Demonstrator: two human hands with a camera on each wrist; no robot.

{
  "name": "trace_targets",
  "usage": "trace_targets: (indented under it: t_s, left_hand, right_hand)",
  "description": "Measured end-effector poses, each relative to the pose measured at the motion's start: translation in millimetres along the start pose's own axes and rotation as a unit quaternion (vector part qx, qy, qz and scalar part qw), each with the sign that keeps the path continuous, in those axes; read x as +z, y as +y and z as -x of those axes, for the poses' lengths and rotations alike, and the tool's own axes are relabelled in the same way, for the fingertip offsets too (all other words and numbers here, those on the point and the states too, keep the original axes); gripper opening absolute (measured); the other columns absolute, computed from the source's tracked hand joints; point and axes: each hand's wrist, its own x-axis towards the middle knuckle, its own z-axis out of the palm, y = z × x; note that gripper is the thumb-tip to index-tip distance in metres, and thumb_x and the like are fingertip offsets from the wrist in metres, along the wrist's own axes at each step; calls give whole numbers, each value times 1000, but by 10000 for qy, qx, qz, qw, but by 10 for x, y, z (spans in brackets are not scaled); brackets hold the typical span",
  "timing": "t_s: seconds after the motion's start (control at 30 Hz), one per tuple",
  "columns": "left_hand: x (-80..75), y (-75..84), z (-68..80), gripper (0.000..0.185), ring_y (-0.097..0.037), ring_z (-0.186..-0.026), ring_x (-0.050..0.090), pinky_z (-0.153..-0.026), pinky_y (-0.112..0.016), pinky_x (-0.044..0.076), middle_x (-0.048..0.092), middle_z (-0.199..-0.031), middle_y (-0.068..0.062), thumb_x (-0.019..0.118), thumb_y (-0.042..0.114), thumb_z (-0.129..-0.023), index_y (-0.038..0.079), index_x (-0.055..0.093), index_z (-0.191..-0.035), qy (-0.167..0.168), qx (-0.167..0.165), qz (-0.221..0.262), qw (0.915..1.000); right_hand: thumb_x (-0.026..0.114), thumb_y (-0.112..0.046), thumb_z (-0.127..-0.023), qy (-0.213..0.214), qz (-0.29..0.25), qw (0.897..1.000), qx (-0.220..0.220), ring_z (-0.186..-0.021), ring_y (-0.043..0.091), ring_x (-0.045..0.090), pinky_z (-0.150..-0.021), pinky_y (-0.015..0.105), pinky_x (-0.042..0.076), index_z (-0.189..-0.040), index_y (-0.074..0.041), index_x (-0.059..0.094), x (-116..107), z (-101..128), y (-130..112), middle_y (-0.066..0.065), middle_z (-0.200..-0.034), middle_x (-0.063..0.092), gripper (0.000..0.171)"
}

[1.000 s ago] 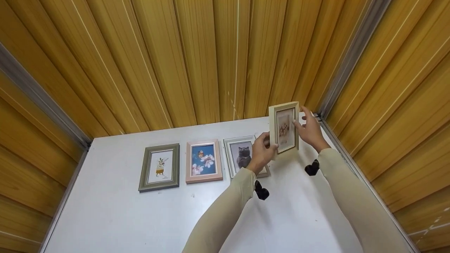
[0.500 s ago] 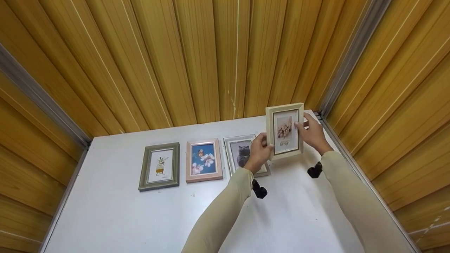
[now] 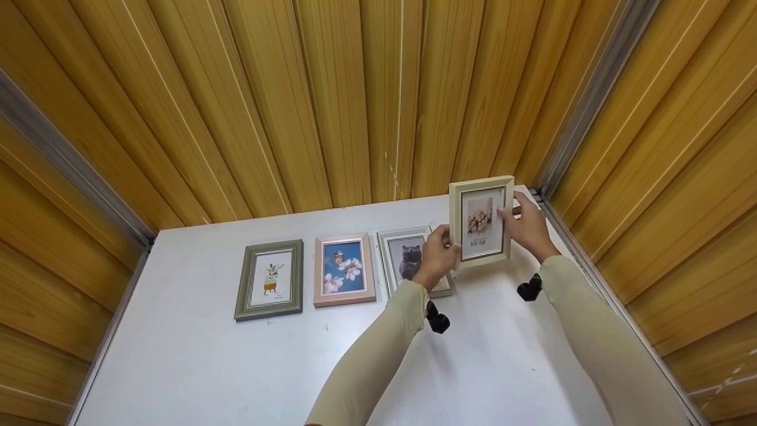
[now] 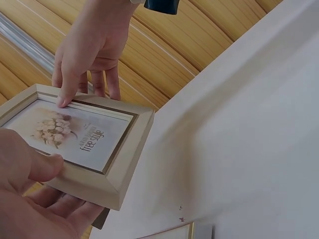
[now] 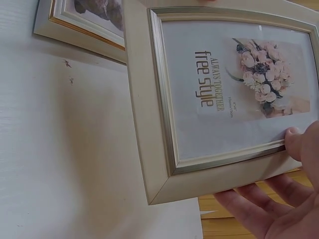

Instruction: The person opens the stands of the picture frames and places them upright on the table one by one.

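Head view: both hands hold one cream picture frame [image 3: 481, 222] upright, right of centre, above the far right part of the white table [image 3: 236, 367]. The left hand [image 3: 439, 255] pinches the frame's left edge, thumb on the front moulding and curled fingers [image 4: 60, 211] behind. The right hand [image 3: 528, 228] grips the right edge the same way, thumb tip on the front near the glass and fingers [image 5: 259, 204] spread behind the back panel.

Risks from this position:
- The grip is by fingertips on narrow, smooth moulding. Uneven release by one hand could let the frame pivot and drop onto the table.
- The frame's lower left corner sits just above the grey cat frame [image 3: 414, 260], which the left hand partly covers. Lowering without shifting right could knock or overlap it.
- Whether a rear stand is deployed cannot be seen; if it is folded, the frame may fall flat when set down.
- Thumbs near the glass may leave marks.

Frame appearance: portrait format, cream bevelled moulding with a thin silver-gold inner line, white mat, print of a pale pink rose bouquet with "free style" lettering.

Further left lie a pink frame [image 3: 344, 270] and a green frame [image 3: 269, 280], in a row with the cat frame.
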Motion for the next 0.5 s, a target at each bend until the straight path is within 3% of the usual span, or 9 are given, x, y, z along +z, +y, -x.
trace_targets:
  t_s: [0.2, 0.37, 0.5]
  left_hand:
    - [58, 58, 23, 34, -23, -114, 66, -97, -37, 51, 73, -118, -10, 58, -1, -97, 6, 61, -130, 293, -322, -655, 9969]
    - [139, 56, 22, 51, -31, -130, 57, -108, -46, 45, 62, -141, -14, 54, 13, -104, 16, 41, -154, 151, -574, -365, 9976]
    - [191, 17, 12, 67, -38, -139, 48, -114, -50, 38, 46, -156, -18, 54, 20, -105, 23, 21, -164, 11, -762, -211, 9969]
  right_hand:
    - [58, -24, -105, 302, 259, 9990, -199, -92, 40, 71, -71, 48, 56, -145, -6, 51, 38, -7, 11, 28, -111, 71, 44]
    - [57, -25, -106, 314, 207, 9993, 28, -98, 40, 70, -77, 53, 57, -148, -8, 48, 62, 11, 25, 27, -117, 68, 46]
    - [57, -26, -106, 305, 160, 9992, 192, -100, 40, 70, -80, 54, 57, -149, -10, 46, 76, 24, 33, 27, -119, 68, 47]
